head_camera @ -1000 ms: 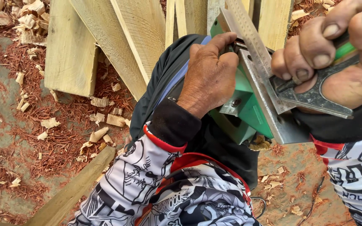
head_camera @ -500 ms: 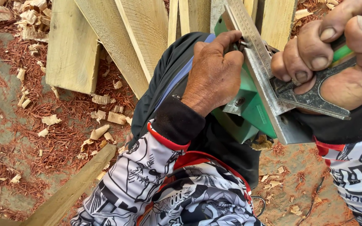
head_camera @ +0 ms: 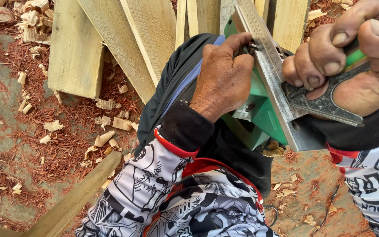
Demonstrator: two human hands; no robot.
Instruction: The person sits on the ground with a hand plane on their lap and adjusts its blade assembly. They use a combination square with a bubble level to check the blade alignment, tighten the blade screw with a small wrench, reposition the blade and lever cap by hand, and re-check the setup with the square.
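The left hand is curled tight on the near side of a green power planer held in the lap, fingers tucked at its metal sole. The right hand is clamped on a flat metal wrench set against that sole — an adjustment judged under way, not finished. Planks are seen beyond both hands; none is being worked.

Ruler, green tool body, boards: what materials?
Ruler: bare metal, probably steel; dull grey, engraved graduations, scuffed. Green body: looks like painted metal or plastic; glossy and uniform, so I cannot tell which. Boards: raw, unfinished pale wood with visible grain.
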